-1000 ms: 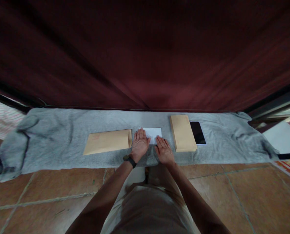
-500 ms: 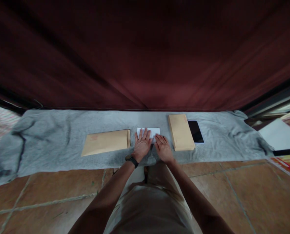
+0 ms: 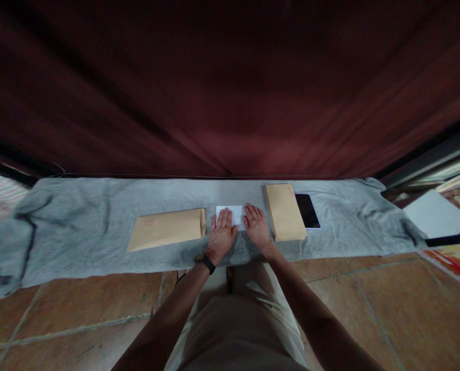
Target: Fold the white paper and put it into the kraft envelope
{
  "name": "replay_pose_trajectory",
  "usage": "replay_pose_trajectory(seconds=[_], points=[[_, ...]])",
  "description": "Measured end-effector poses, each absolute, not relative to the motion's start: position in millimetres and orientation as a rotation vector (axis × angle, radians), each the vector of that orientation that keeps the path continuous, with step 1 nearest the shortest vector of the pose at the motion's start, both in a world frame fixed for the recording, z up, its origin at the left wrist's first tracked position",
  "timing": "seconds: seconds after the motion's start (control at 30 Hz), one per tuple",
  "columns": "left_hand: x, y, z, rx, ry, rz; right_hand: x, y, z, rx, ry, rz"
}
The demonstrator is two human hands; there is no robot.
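A small white sheet of paper [image 3: 235, 215], perhaps folded, lies on the grey cloth in front of me. My left hand [image 3: 222, 237] rests flat on its left part, fingers stretched out, a dark watch on the wrist. My right hand [image 3: 256, 226] lies flat over the paper's right edge, fingers extended. To the left is a single brown envelope [image 3: 168, 229], its open end toward my left hand. Just right of my right hand sits a stack of brown envelopes [image 3: 286, 212]. Parts of the paper are hidden under my hands.
A dark-screened phone or tablet [image 3: 308, 211] lies beside the envelope stack. The grey cloth [image 3: 86, 206] covers a long narrow surface. A dark red curtain [image 3: 230, 103] hangs behind it. At the far right are a white sheet [image 3: 437, 214] and a colourful printed item [image 3: 456, 260].
My right hand has slid forward along the paper's right edge, and my left hand has shifted slightly back. The whole view has moved a little.
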State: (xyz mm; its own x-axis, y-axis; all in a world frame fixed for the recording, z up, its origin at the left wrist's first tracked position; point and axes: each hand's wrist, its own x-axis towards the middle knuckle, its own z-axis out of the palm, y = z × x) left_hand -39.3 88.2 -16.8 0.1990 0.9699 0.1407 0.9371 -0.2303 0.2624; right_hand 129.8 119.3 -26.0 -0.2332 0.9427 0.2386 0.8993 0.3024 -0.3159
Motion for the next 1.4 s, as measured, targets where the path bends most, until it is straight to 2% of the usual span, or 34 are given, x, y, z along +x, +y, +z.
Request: replay_pose_trajectory(seconds=[0.17, 0.4, 0.7, 0.9, 1.17, 1.3, 1.4], points=[[-39.7, 80.2, -23.2, 2.179, 2.009, 0.604, 129.3, 117.3, -29.6, -1.695, -2.111, 0.118], [-44.9, 99.2, -26.2, 1.816, 2.082, 0.809, 130.2, 132.1, -18.9, -1.826, -2.079, 0.222], [-51.9, 125.8, -30.5, 1.333, 1.859, 1.175, 132.3, 152.0, -8.9, -1.91, -2.013, 0.284], [-45.9, 120.1, -18.7, 1.303, 1.642, 1.241, 135.8, 159.7, -2.5, -1.875, -2.11, 0.384], [-65.6, 121.7, 18.6, 1.341, 1.681, 1.348, 151.1, 164.5, 25.6, -1.474, -2.094, 0.372], [-71.6, 115.6, 36.0, 1.697, 1.684, 1.387, 157.9, 140.9, 39.5, -1.331, -2.102, 0.221], [-71.6, 102.5, 30.9, 2.035, 1.712, 1.169, 159.1, 117.1, 30.6, -1.347, -2.181, 0.172]])
